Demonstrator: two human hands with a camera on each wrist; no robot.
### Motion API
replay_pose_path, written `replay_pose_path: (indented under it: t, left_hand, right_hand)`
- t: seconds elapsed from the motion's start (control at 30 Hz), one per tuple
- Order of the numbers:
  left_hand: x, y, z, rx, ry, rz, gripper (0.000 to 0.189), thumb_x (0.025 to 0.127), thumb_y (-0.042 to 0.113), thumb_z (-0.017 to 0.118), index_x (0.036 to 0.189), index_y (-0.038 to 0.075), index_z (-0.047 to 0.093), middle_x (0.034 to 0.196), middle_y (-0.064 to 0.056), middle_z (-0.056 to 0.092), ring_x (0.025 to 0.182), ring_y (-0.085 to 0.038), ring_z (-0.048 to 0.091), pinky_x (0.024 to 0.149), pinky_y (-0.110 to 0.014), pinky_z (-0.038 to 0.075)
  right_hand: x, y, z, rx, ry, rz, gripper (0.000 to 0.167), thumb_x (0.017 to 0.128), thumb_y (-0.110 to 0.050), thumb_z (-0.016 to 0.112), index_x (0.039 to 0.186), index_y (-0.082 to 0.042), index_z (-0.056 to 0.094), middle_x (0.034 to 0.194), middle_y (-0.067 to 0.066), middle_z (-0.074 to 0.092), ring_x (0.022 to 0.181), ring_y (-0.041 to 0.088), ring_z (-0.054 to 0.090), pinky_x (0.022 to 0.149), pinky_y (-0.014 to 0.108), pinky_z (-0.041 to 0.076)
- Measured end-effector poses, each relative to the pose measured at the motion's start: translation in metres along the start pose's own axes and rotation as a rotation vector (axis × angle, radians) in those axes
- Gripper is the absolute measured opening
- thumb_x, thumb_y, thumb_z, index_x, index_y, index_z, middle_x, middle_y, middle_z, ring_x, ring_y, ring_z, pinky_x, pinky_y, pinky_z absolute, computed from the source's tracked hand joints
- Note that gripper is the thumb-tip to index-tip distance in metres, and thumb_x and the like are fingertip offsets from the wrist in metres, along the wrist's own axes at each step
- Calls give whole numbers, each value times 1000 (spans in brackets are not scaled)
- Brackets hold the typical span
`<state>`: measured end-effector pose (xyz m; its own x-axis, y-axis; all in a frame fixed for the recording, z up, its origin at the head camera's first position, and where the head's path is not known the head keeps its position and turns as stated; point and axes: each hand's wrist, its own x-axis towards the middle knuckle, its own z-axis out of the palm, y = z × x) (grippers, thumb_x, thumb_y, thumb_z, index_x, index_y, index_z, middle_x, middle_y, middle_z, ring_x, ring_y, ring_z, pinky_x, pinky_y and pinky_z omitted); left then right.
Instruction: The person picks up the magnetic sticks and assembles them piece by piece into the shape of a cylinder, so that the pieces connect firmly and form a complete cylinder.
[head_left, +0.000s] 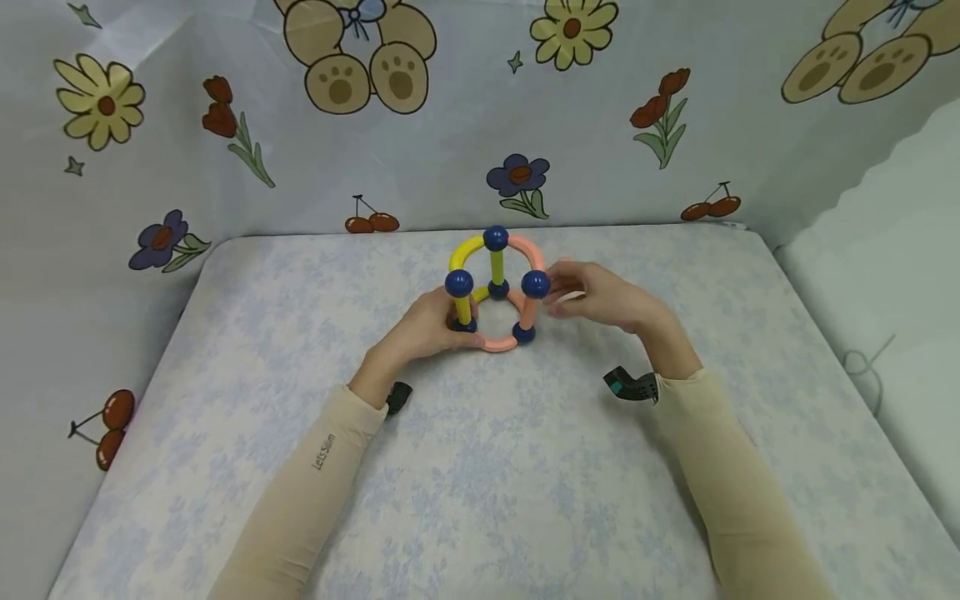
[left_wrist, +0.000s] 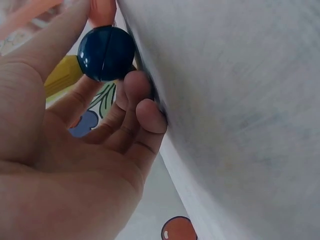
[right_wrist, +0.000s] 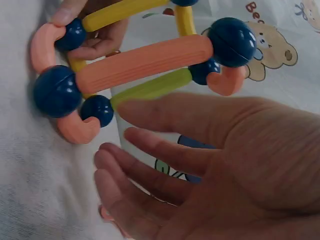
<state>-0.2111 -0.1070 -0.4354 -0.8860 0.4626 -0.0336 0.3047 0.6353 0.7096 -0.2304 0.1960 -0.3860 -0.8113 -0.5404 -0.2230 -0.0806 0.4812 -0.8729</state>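
Note:
A ball-and-stick frame [head_left: 528, 313] of a magnetic building toy stands on the table, with navy balls joined by upright sticks and curved pink and yellow sticks. My left hand [head_left: 432, 323] grips its lower left corner; in the left wrist view, thumb and fingers lie around a navy ball [left_wrist: 106, 53] with a yellow stick [left_wrist: 64, 76]. Beside the right side of the frame is my right hand [head_left: 600, 296], fingers loosely bent and holding nothing. The right wrist view shows its thumb close to a straight pink stick [right_wrist: 145, 62] and a green stick [right_wrist: 152, 86].
A small pink piece [right_wrist: 106, 214] shows past the right fingers. The table [head_left: 480, 467] has a pale blue patterned cover. Behind it hangs a white cloth [head_left: 442, 158] printed with flowers, cherries and bears. A thin cord [head_left: 866, 367] lies off the right edge.

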Motion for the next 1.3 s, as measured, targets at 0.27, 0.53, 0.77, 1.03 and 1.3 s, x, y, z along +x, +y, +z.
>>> replay_pose_path:
  t: [0.27, 0.53, 0.77, 1.03, 1.3]
  left_hand:
    - [-2, 3, -1, 13, 26, -16, 40, 86, 32, 90, 109, 11, 65, 95, -6, 66, 85, -22, 60, 77, -37, 48]
    - [0, -3, -5, 1, -76, 26, 42, 85, 23, 91, 117, 8, 68, 78, -4, 62, 68, -17, 56, 64, -30, 44]
    - [-2, -6, -20, -116, -66, 21, 33, 89, 10, 86, 118, 4, 70, 85, -7, 67, 76, -20, 61, 68, -31, 50]
    - [-3, -9, -28, -87, 93, -52, 31, 91, 9, 80, 119, 5, 67, 102, -12, 68, 86, -27, 63, 74, -37, 53]
    - [-1, -12, -20, -97, 129, -49, 35, 96, 3, 75, 129, 4, 65, 122, -17, 69, 107, -32, 65, 95, -48, 55]
  right_hand:
    - [16, 9, 36, -317, 134, -121, 25, 85, -16, 91, 102, -12, 74, 125, 12, 74, 119, 33, 69, 97, 51, 55]
    - [21, 18, 44, -304, 316, -165, 13, 94, -7, 80, 104, -5, 72, 121, 15, 75, 119, 34, 72, 97, 44, 60]
    - [27, 22, 49, -300, 345, -214, 14, 96, -8, 77, 108, -2, 72, 125, 16, 75, 120, 34, 72, 96, 41, 61]
    - [27, 19, 53, -287, 287, -258, 10, 97, -7, 77, 105, -4, 72, 123, 14, 75, 118, 33, 73, 96, 40, 60]
    - [27, 18, 54, -235, 185, -301, 10, 100, -2, 70, 110, 0, 70, 132, 17, 72, 126, 36, 68, 102, 40, 58]
